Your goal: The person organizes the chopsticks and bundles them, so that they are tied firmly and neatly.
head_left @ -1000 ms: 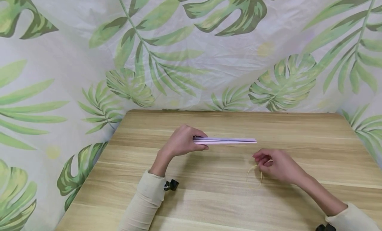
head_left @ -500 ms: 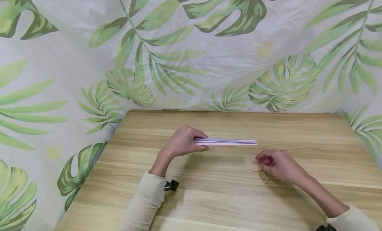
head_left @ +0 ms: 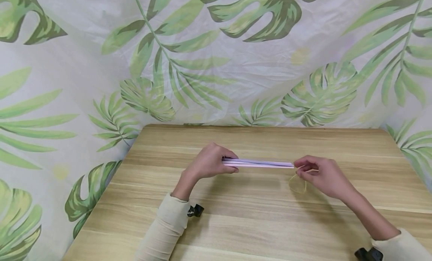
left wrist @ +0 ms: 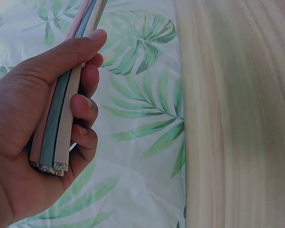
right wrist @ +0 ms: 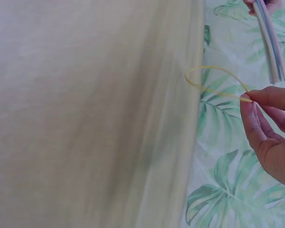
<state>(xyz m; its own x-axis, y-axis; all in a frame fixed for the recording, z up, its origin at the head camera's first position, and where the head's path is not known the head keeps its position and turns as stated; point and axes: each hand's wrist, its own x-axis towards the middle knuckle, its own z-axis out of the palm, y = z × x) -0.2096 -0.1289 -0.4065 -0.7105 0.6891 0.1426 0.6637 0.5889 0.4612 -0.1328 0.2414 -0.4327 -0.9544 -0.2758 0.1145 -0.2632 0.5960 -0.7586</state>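
Observation:
My left hand [head_left: 210,162] grips one end of a bundle of long, thin flat strips [head_left: 258,163], holding it level over the table. In the left wrist view the strips [left wrist: 57,118] show pink, blue-green and cream sides, with layered-looking cut ends by the palm. Thumb and fingers wrap round them. A thin yellow rubber band [right wrist: 217,67] hangs as a loop from my right hand [head_left: 325,177], pinched between thumb and index fingertip. Those fingertips are right at the bundle's free end in the head view; the band dangles just below it.
A wood-grain table [head_left: 249,223] lies beneath both hands. Behind it and at its sides hangs a pale cloth [head_left: 256,73] printed with green leaves. A black wrist camera [head_left: 195,210] sits by the left cuff, another [head_left: 368,254] by the right cuff.
My right hand has risen with the rubber band from below the bundle to its free end. My left hand and the bundle have shifted slightly right and down.

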